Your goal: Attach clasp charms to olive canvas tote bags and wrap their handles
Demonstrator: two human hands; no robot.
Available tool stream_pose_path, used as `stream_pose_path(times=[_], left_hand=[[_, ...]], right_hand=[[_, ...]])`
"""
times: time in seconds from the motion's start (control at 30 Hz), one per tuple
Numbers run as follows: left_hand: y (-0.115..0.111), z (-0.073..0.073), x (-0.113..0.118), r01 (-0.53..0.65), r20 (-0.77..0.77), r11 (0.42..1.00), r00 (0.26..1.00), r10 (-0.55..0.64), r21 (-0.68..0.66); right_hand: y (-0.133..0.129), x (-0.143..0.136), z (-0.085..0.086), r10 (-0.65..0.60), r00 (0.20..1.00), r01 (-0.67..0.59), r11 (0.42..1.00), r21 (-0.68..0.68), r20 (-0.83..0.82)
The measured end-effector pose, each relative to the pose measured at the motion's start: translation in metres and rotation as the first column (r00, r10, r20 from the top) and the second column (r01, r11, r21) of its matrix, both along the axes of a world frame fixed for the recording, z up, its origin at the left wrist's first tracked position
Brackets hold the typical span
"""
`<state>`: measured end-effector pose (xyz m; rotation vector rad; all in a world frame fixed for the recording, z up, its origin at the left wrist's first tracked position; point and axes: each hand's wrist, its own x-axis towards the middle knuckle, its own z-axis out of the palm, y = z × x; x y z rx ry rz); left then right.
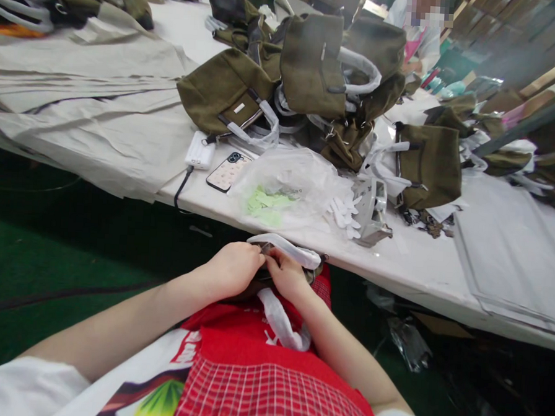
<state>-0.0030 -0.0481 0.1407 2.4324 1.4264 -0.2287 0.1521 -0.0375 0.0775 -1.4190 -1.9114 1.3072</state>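
Note:
An olive handbag [312,274] rests on my lap against the table's edge, mostly hidden by my hands and forearms. One white-wrapped handle [298,251] arches beyond my fingers, and the other wrapped handle [281,323] droops over my red apron [237,342]. My left hand [237,268] is closed at the bag's opening, its fingertips pinched together. Right beside it, my right hand [287,274] is closed too, with thumb and fingers pressed on the bag's upper edge. Whatever small part lies between the fingertips is hidden.
On the white table [423,259] lie a plastic bag [288,177] with green tags [268,206], a phone [228,170], a white power bank [200,150] and a grey metal device [371,213]. Several olive bags [308,67] are heaped behind. A person [423,39] stands beyond.

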Motion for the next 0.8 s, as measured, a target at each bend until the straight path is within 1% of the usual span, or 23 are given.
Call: stream_pose_path(times=[0.03, 0.1, 0.17, 0.23, 0.27, 0.33, 0.4, 0.5, 0.57, 0.63, 0.8], left_hand=[[-0.003, -0.001, -0.002, -0.006, 0.015, 1.0, 1.0, 0.005, 0.027], [-0.01, -0.003, -0.006, -0.054, 0.042, 0.995, 0.998, 0.051, 0.084], [-0.017, -0.005, -0.011, -0.147, 0.088, 0.98, 0.987, 0.136, 0.135], [-0.022, -0.01, -0.017, -0.265, 0.175, 0.953, 0.955, 0.238, 0.147], [-0.023, -0.013, -0.02, -0.325, 0.228, 0.937, 0.929, 0.291, 0.126], [-0.022, -0.019, -0.027, -0.424, 0.316, 0.905, 0.864, 0.392, 0.037], [-0.018, -0.024, -0.033, -0.476, 0.366, 0.876, 0.804, 0.469, -0.078], [-0.012, -0.026, -0.037, -0.496, 0.39, 0.844, 0.75, 0.535, -0.204], [-0.01, -0.025, -0.038, -0.499, 0.384, 0.831, 0.737, 0.556, -0.244], [-0.009, -0.024, -0.037, -0.498, 0.374, 0.827, 0.738, 0.562, -0.26], [-0.007, -0.023, -0.037, -0.479, 0.38, 0.837, 0.746, 0.547, -0.265]], right_hand=[[-0.002, 0.0, -0.001, -0.02, 1.0, 0.02, 1.0, -0.022, 0.0], [-0.006, 0.001, -0.001, -0.052, 0.998, 0.051, 0.996, -0.07, -0.017], [-0.01, 0.002, -0.002, -0.073, 0.994, 0.063, 0.99, -0.129, -0.075], [-0.013, 0.003, -0.004, -0.085, 0.989, 0.059, 0.978, -0.198, -0.123], [-0.015, 0.003, -0.004, -0.086, 0.988, 0.056, 0.973, -0.224, -0.127], [-0.016, 0.003, -0.005, -0.081, 0.991, 0.053, 0.968, -0.246, -0.106], [-0.016, 0.002, -0.005, -0.075, 0.993, 0.052, 0.969, -0.24, -0.089], [-0.015, 0.001, -0.004, -0.075, 0.994, 0.055, 0.972, -0.227, -0.08], [-0.014, -0.001, -0.003, -0.07, 0.995, 0.053, 0.974, -0.219, -0.071], [-0.013, -0.003, -0.003, -0.053, 0.996, 0.039, 0.978, -0.206, -0.065], [-0.01, -0.007, 0.001, 0.008, 1.0, -0.01, 0.985, -0.175, -0.015]])
